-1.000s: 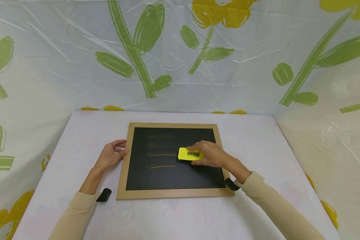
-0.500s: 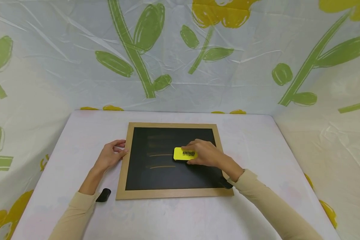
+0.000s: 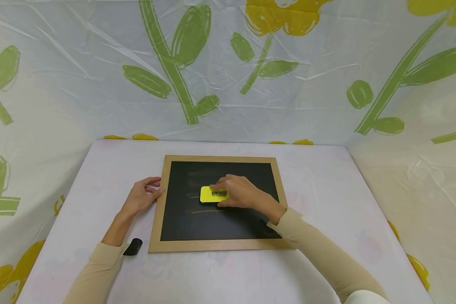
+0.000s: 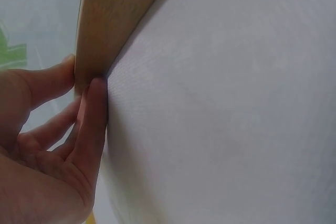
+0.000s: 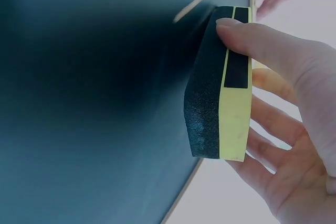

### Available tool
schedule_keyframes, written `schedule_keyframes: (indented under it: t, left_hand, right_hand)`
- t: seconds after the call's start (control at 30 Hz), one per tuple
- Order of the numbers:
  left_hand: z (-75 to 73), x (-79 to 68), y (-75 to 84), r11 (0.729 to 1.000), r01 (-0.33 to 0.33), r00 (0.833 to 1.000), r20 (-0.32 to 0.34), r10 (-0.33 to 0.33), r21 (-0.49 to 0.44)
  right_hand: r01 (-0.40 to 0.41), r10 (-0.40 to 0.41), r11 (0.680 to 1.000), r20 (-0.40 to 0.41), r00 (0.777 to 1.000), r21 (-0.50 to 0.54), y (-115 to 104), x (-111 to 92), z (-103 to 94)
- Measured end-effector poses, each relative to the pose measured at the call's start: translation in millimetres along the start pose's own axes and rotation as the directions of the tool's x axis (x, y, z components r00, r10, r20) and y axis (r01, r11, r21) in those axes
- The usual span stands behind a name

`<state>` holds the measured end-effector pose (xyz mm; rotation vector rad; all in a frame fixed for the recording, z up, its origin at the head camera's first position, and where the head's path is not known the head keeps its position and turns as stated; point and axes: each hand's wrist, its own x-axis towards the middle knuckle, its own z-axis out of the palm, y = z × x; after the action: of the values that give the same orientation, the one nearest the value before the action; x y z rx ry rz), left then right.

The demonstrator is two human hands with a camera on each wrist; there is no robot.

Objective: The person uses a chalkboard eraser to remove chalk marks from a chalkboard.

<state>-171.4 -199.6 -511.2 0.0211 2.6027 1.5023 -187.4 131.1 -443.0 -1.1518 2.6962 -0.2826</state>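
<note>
Our right hand (image 3: 238, 192) grips the yellow eraser (image 3: 208, 195), partly covering its label (image 3: 218, 194), against the blackboard (image 3: 213, 228). Just left, a chalk stroke (image 3: 195, 197) stops at the eraser, anything underneath hidden; farther left, our left hand (image 3: 139, 196) pinches the frame (image 3: 158, 211).

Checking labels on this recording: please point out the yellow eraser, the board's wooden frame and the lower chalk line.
Yellow eraser (image 3: 210, 195), head view: uncovered part of its yellow top.
Wooden frame (image 3: 218, 245), head view: middle of its near rail.
Lower chalk line (image 3: 207, 211), head view: about mid-stroke.
</note>
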Motion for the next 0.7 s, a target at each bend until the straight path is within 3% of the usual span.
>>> schedule_keyframes:
  t: [0.43, 0.7]
  left_hand:
    - [0.1, 2.5, -1.9, 0.999, 0.037, 0.999, 0.012, -0.037, 0.006]
    - [-0.1, 4.2, -3.9, 0.999, 0.033, 0.999, 0.01, -0.033, -0.014]
  right_hand:
    - [0.057, -0.057, 0.998, 0.016, 0.998, -0.006, -26, 39, 3.1]
    - [0.019, -0.02, 1.0, 0.04, 0.999, 0.014, -25, 34, 4.3]
